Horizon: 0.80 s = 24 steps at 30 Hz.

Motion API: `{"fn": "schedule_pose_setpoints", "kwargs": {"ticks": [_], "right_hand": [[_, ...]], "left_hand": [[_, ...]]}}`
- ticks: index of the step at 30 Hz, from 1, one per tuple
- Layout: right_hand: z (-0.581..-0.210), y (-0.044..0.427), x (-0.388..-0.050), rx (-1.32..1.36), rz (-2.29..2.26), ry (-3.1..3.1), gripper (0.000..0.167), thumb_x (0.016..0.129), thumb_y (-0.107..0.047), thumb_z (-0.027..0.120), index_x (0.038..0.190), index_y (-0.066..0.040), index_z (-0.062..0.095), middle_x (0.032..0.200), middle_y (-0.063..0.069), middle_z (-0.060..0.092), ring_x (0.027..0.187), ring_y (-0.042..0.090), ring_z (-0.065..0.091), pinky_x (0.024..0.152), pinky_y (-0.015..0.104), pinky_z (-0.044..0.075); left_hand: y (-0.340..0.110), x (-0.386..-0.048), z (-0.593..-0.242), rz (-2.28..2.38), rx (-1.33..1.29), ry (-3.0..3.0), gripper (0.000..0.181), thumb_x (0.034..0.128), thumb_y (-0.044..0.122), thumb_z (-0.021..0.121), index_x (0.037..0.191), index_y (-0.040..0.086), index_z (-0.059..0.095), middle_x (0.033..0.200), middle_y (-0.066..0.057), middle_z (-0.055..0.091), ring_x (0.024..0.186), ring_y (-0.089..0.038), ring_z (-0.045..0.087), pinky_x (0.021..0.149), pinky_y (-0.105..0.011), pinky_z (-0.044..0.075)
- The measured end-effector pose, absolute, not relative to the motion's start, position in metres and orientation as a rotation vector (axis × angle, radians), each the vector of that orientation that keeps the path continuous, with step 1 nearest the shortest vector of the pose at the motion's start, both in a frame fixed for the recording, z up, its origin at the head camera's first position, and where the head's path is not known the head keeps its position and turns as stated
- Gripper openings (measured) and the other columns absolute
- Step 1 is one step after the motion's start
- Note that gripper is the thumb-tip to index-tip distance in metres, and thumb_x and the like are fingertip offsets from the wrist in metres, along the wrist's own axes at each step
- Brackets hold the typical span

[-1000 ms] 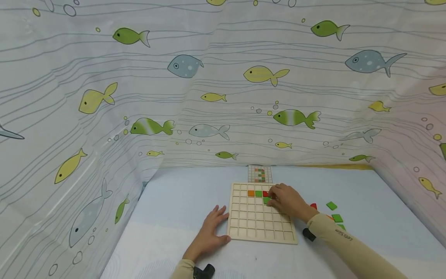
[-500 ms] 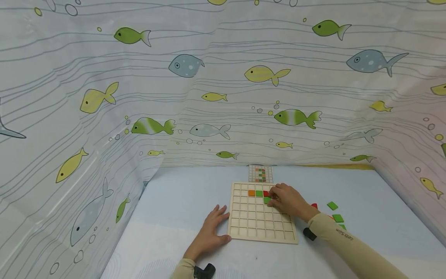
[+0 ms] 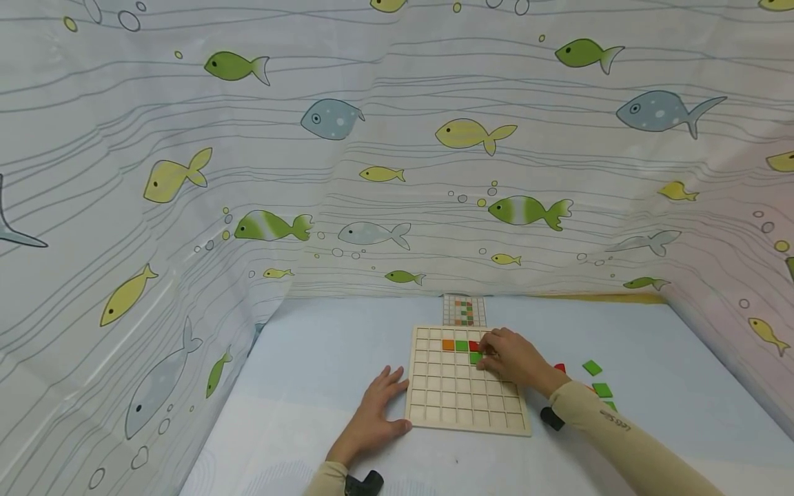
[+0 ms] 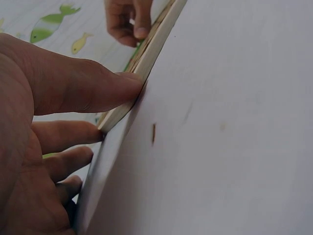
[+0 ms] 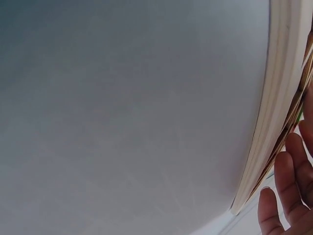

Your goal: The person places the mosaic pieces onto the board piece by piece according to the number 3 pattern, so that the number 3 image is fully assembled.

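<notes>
A wooden grid board lies on the table. Its second row from the top holds an orange tile, a green tile and a red tile. Just below the red one, another green tile is at the fingertips of my right hand, with thumb and fingers curled together over the board. Part of that tile is hidden by the hand. My left hand spreads along the board's left side, thumb at the near corner; in the left wrist view the thumb touches the edge.
A small pattern card with coloured squares lies behind the board. Right of it are loose tiles: green, green and a red one, partly behind the right forearm. A fish-patterned curtain surrounds the table.
</notes>
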State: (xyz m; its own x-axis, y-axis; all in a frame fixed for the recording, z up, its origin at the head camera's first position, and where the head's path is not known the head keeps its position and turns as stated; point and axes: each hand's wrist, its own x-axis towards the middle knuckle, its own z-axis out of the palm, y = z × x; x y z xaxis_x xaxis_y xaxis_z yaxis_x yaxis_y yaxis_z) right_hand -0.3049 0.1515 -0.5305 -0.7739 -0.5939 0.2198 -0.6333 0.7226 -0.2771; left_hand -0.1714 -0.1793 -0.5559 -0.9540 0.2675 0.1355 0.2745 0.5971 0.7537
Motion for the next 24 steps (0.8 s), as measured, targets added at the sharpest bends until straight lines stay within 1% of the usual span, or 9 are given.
{"fn": "schedule_pose_setpoints", "kwargs": {"ticks": [6,15,20,24], "right_hand": [[-0.5309,0.1516,-0.3057,0.996,0.527,-2.821,0.027,0.091,-0.037,0.082,0.101,-0.015,0.072,0.093,-0.008,0.065,0.088,0.01,0.055,0.076,0.033,0.055],[-0.5324,0.1527,-0.3065,1.017,0.602,-2.834,0.021,0.094,-0.032,0.08,0.103,-0.015,0.072,0.094,-0.008,0.064,0.089,0.009,0.053,0.079,0.033,0.055],[-0.5309,0.1532,-0.3061,1.018,0.644,-2.843,0.017,0.096,-0.027,0.079,0.104,-0.014,0.072,0.096,-0.007,0.065,0.091,0.01,0.055,0.081,0.034,0.056],[-0.5305,0.1547,-0.3058,1.026,0.672,-2.84,0.017,0.096,-0.027,0.078,0.104,-0.013,0.072,0.097,-0.006,0.066,0.091,0.01,0.057,0.082,0.034,0.057]], "left_hand": [[-0.1792,-0.1722,-0.5553,-1.325,-0.466,-2.807,0.076,0.0748,0.026,0.08,0.143,-0.001,0.061,0.165,-0.021,0.045,0.159,-0.052,0.025,0.125,-0.078,0.016],[-0.1792,-0.1703,-0.5529,-1.329,-0.473,-2.809,0.076,0.0748,0.025,0.08,0.143,-0.001,0.061,0.165,-0.023,0.044,0.159,-0.053,0.025,0.125,-0.079,0.015],[-0.1789,-0.1694,-0.5501,-1.346,-0.474,-2.802,0.076,0.0748,0.024,0.08,0.143,-0.003,0.061,0.165,-0.025,0.043,0.159,-0.053,0.024,0.125,-0.079,0.014],[-0.1791,-0.1712,-0.5528,-1.338,-0.48,-2.796,0.076,0.0749,0.024,0.081,0.143,-0.003,0.061,0.165,-0.024,0.044,0.158,-0.053,0.025,0.124,-0.079,0.015]]}}
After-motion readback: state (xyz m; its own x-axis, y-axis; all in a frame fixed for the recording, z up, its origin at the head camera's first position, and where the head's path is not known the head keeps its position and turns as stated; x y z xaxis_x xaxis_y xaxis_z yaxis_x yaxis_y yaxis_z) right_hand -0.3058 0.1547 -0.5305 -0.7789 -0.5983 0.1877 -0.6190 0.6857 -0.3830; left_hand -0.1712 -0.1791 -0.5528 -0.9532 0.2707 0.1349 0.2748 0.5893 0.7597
